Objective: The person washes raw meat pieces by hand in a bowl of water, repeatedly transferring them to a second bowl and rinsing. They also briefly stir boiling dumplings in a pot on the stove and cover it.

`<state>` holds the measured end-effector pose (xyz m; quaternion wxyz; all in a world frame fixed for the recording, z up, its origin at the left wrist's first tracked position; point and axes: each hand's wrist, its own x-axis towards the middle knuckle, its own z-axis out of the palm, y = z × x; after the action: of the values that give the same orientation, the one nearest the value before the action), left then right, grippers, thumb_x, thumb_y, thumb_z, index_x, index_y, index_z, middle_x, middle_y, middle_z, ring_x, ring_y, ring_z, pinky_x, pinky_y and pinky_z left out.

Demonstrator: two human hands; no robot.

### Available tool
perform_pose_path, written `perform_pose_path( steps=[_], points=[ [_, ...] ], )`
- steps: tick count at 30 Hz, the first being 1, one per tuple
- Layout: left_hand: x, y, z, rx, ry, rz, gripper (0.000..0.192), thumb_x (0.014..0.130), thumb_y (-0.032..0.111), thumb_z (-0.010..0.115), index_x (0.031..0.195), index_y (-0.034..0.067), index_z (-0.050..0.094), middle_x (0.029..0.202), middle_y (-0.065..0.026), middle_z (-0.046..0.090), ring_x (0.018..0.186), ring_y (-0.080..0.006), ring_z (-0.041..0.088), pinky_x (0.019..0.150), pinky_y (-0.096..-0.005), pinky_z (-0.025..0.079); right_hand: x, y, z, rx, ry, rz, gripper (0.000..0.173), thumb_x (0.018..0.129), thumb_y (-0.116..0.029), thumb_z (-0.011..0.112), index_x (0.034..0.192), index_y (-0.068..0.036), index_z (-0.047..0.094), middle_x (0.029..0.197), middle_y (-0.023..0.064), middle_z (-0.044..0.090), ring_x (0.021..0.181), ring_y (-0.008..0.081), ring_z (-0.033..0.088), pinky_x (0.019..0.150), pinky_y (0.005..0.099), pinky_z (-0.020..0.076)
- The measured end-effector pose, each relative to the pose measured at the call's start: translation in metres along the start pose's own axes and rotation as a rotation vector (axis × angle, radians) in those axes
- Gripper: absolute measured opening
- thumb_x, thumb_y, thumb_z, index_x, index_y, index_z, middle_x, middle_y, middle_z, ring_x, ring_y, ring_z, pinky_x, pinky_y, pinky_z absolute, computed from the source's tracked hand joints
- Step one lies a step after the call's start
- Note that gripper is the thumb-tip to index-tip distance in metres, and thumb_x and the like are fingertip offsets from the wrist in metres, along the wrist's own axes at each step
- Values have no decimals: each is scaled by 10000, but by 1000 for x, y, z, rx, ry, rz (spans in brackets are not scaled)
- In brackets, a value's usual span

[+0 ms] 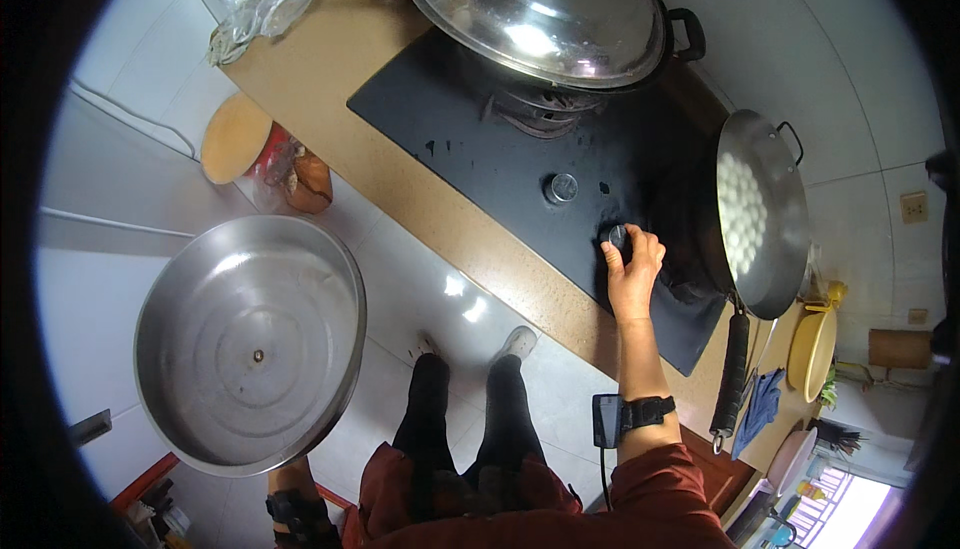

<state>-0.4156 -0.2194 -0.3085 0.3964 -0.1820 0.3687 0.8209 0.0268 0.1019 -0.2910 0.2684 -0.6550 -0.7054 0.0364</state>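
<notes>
My right hand grips the right control knob of a black gas cooktop, thumb on one side and fingers on the other. To its right, a wok with a long black handle holds many round white balls, which look like dough balls. On my left, a wide stainless-steel basin with nothing in it is held up over the floor. My left hand is hidden beneath its near rim; only the left wrist and forearm show.
A large lidded pan sits on the far burner. A second knob stands on the cooktop. Plastic bags lie at the counter's far end. A blue cloth and a yellow basin are on the right counter.
</notes>
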Motion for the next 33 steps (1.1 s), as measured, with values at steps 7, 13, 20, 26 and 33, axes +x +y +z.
perform_pose_path(
  steps=[7,13,20,26,33],
  points=[
    [2,-9,-7,-11,18,-22,358,930,293,471,1202,65,523,1238,-97,552,1156,-245,500,1023,-387,384,4,2,-7,35,-63,-48,419,750,-142,711,1124,-35,555,1041,132,526,1008,317,455,909,399,359],
    [-8,-14,-20,-17,46,-38,358,934,285,464,1205,57,519,1240,-100,550,1158,-246,496,1026,-383,378,3,5,-7,37,-85,-58,415,761,-140,701,1135,-40,550,1058,134,526,1023,318,454,920,400,358],
    [-14,-15,-37,-21,92,-38,358,939,276,456,1209,49,515,1243,-104,547,1161,-247,492,1030,-377,372,4,5,-5,23,-107,-73,447,768,-148,698,1167,-28,535,1090,146,521,1037,328,451,934,406,360],
    [-12,-12,-34,-24,66,-44,358,942,268,449,1213,41,511,1245,-107,545,1163,-247,489,1033,-373,367,-20,4,-28,77,-68,-57,551,773,-143,702,1248,12,471,1166,193,501,1080,352,443,962,418,355],
    [-21,-13,11,-24,-87,-79,358,947,259,441,1217,32,506,1248,-111,543,1165,-248,485,1037,-368,360,-113,90,-160,105,-20,509,308,812,-37,598,1115,-7,550,1039,175,548,1004,346,501,891,403,412]
  ],
)
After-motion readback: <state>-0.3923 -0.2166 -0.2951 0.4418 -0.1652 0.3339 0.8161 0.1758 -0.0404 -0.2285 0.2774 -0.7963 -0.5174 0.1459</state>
